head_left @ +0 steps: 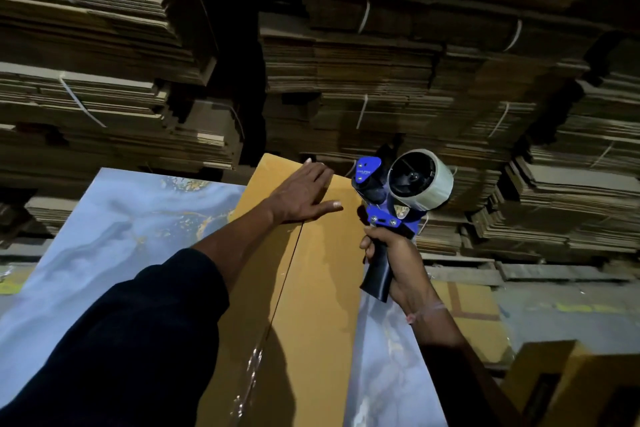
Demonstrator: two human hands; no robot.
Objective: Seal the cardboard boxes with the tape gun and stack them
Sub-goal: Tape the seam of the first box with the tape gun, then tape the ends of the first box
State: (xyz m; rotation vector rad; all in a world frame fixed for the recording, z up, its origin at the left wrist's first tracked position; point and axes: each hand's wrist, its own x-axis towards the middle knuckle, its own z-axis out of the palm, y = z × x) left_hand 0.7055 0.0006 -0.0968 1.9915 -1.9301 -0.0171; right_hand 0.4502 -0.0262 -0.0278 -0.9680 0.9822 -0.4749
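Dim warehouse, strapped bundles of flat corrugated card walling the back, and a glossy blue marbled table under the work. On it lies the long tan cardboard box, flaps closed, shiny clear tape visible along the near part of its centre seam. Left hand lies flat, fingers spread, pressing the far end. Right hand is wrapped round the black handle of the blue tape gun, lifted clear beside the box. Looks like sealing's midway; next the gun should come down on the seam
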